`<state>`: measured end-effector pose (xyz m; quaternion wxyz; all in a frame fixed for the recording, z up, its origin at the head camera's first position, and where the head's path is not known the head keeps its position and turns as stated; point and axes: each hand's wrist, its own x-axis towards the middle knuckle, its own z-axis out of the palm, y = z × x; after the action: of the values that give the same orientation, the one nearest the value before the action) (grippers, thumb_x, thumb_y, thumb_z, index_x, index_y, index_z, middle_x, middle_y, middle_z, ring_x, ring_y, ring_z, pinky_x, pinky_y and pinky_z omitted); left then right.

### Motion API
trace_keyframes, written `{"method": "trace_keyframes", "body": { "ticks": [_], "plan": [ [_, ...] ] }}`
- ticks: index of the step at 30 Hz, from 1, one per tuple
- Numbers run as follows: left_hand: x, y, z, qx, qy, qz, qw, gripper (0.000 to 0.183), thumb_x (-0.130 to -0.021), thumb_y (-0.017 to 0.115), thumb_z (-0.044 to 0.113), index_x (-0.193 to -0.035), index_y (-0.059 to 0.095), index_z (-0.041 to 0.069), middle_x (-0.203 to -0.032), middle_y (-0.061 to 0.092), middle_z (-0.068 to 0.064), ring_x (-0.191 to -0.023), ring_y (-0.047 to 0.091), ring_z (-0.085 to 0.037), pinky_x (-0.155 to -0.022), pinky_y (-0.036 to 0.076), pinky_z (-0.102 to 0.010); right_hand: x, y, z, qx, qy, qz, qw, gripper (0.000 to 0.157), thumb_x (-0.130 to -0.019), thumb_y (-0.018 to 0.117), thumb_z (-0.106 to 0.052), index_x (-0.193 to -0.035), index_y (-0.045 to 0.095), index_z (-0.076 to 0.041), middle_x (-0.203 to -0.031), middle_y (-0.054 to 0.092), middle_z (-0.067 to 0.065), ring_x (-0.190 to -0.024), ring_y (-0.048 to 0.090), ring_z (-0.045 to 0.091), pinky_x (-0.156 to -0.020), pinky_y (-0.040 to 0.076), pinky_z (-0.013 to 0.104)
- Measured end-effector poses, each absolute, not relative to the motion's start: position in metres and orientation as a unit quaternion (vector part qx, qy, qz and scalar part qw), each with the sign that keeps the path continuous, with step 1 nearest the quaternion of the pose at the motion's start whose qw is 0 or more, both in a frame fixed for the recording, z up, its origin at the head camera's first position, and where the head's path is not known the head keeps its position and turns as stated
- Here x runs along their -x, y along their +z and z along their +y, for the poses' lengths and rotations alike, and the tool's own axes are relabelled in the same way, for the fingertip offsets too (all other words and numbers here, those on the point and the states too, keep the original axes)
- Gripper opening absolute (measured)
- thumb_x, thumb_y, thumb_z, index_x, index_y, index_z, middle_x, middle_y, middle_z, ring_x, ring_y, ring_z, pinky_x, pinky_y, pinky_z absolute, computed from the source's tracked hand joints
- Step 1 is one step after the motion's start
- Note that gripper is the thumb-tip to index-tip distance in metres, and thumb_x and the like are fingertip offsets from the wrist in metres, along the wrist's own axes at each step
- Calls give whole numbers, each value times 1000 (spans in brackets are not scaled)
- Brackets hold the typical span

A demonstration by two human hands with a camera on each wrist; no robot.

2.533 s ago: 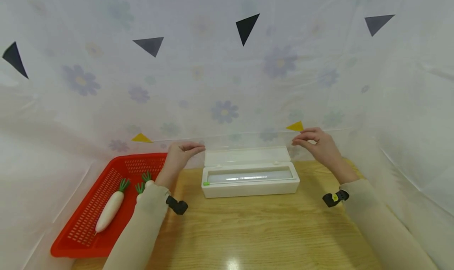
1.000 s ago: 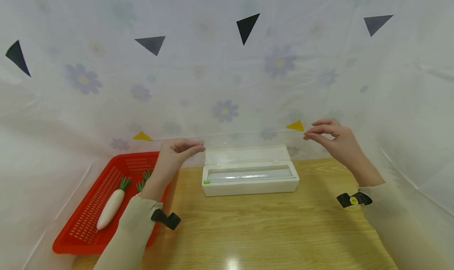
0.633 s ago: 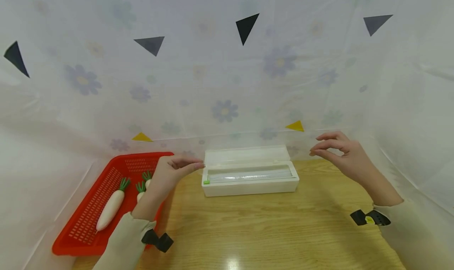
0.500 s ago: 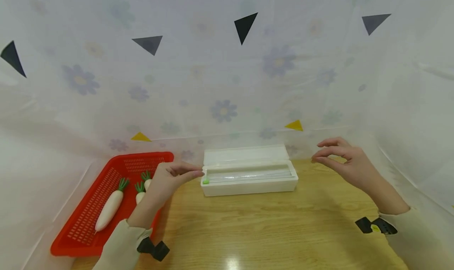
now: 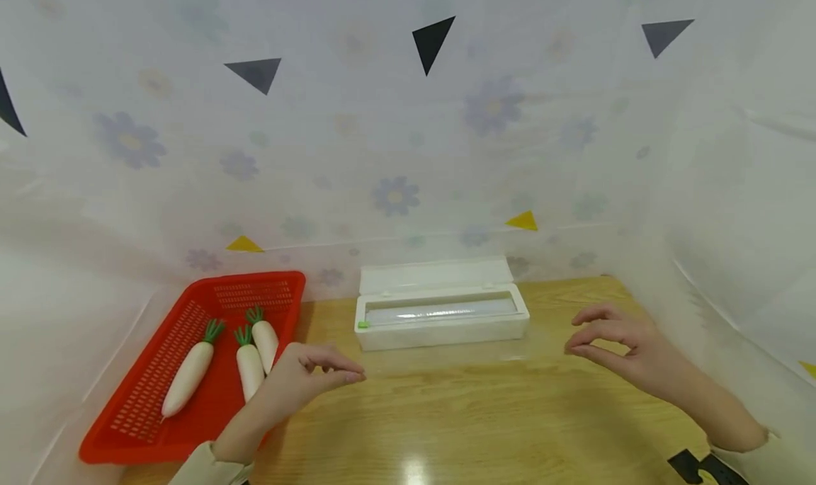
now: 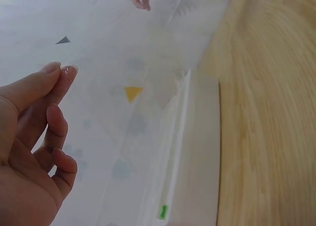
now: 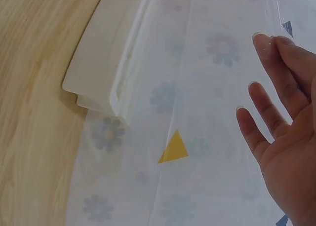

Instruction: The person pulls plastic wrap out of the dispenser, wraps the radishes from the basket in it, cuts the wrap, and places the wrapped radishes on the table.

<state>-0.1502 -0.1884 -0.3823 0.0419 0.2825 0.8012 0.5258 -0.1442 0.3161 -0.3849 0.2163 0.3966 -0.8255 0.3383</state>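
Note:
A long white cling film dispenser (image 5: 440,333) stands on the table with its lid (image 5: 436,276) raised at the back. Inside its window lies the shiny film roll (image 5: 440,311). Clear cling film (image 7: 270,21) is faintly visible, stretched from the dispenser toward both hands. Left of the dispenser and in front of it, my left hand (image 5: 309,379) pinches the film between thumb and index finger. Over on the right, my right hand (image 5: 627,347) pinches the film's other corner, its remaining fingers loosely bent. A small green tab (image 5: 363,324) marks the dispenser's left front.
At the left, a red plastic basket (image 5: 95,432) holds three white radishes (image 5: 189,379) with green tops; my left forearm overlaps its right side. Behind the table hangs a translucent flowered curtain (image 5: 357,152). The wooden tabletop (image 5: 459,428) stretches in front of the dispenser.
Both hands have come down and toward me from behind the dispenser, drawing the film over it to the front. The right hand has also shifted rightward. The dispenser has stayed in place.

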Motion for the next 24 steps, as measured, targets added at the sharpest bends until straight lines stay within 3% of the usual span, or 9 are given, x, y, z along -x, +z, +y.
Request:
{"method": "trace_keyframes", "body": {
  "ticks": [4, 7, 14, 19, 24],
  "plan": [
    [141, -393, -192, -289, 514, 806, 54, 10, -93, 79, 15, -100, 84, 17, -86, 76, 5, -71, 57, -12, -65, 46, -26, 132, -390, 314, -395, 318, -838, 202, 60, -68, 84, 16, -104, 75, -31, -112, 66, -9, -113, 56, 1, -81, 48, 14],
    [135, -400, -194, -296, 509, 806, 68, 10, -94, 78, 17, -101, 84, 16, -86, 75, 6, -73, 58, -9, -66, 47, -26, 126, -399, 312, -415, 320, -827, 204, 55, -71, 86, 10, -106, 74, -32, -109, 67, -9, -112, 56, 1, -77, 48, 15],
    [125, -418, -197, -315, 515, 792, 94, 10, -95, 77, 16, -102, 84, 14, -89, 75, 5, -75, 57, -7, -69, 48, -24, 121, -427, 308, -470, 341, -782, 227, 14, -94, 76, -19, -107, 75, -24, -97, 73, -9, -115, 57, 7, -74, 48, 15],
    [117, -437, -197, -338, 511, 785, 88, 10, -95, 77, 18, -102, 84, 16, -88, 74, 4, -76, 56, -4, -66, 47, -26, 114, -448, 306, -491, 348, -772, 204, 18, -94, 76, -16, -111, 75, -24, -100, 74, -9, -113, 56, 8, -79, 49, 14],
    [115, -470, -193, -417, 488, 767, 8, 10, -89, 80, 7, -98, 83, 11, -85, 74, 4, -76, 61, -3, -63, 50, -25, 111, -474, 305, -508, 348, -768, 178, 26, -90, 79, -10, -111, 74, -24, -101, 74, -11, -104, 58, 11, -83, 50, 14]
  ]
}}
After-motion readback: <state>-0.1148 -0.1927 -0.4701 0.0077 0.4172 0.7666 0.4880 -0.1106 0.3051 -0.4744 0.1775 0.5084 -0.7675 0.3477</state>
